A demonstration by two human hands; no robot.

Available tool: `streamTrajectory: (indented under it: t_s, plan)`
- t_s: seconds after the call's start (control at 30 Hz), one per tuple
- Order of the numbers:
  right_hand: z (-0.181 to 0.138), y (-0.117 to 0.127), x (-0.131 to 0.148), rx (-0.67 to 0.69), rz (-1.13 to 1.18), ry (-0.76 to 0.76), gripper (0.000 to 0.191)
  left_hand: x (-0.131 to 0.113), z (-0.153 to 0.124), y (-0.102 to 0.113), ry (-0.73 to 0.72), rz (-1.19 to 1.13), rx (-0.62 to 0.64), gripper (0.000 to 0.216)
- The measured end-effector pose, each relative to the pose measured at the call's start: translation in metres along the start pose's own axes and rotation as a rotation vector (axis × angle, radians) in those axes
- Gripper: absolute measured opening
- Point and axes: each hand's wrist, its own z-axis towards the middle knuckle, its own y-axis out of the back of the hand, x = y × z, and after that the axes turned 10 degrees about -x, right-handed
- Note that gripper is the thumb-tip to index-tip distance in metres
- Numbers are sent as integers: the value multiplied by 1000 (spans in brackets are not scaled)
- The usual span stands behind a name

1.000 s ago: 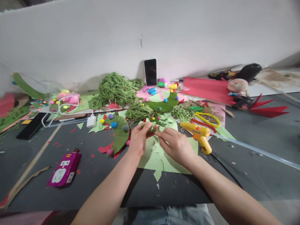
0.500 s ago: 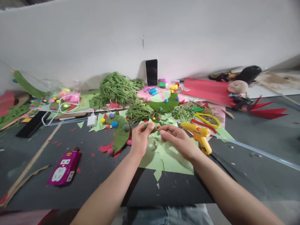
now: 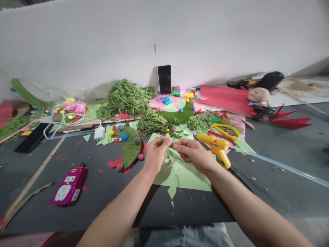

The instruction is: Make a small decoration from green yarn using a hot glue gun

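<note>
Over a light green paper sheet [image 3: 190,178], my two hands nearly meet at the fingertips. My left hand [image 3: 155,154] is closed, thumb against fingers, on a small piece of green yarn [image 3: 162,141] mostly hidden by the fingers. With thumb and index finger my right hand [image 3: 195,153] pinches the yarn's other part; a loose strand [image 3: 177,157] hangs in a curve below. Left of my hands lies a green yarn-wrapped crescent [image 3: 132,151] edged with coloured balls. Another green crescent [image 3: 183,116] with balls lies beyond them.
A yellow glue gun [image 3: 218,148] with a long clear glue stick [image 3: 277,163] lies right of my hands, by yellow-handled scissors [image 3: 228,130]. Green yarn piles [image 3: 125,97] and a propped phone [image 3: 165,79] stand behind. A purple power box [image 3: 69,185] sits front left.
My right hand has turned slightly and its fingers are closer together. The loose yarn strand now curves further right under it. The whole view has shifted slightly.
</note>
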Motion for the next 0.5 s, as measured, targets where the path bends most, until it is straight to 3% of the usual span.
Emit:
streamTrajectory:
  t_s: [0.27,0.5]
  plan:
    - [-1,7,6,17,-201,-1,38,-11,4,5,49,138,155,25]
    - [-2,13,9,84,-334,76,29,-14,11,12,262,110,329,28]
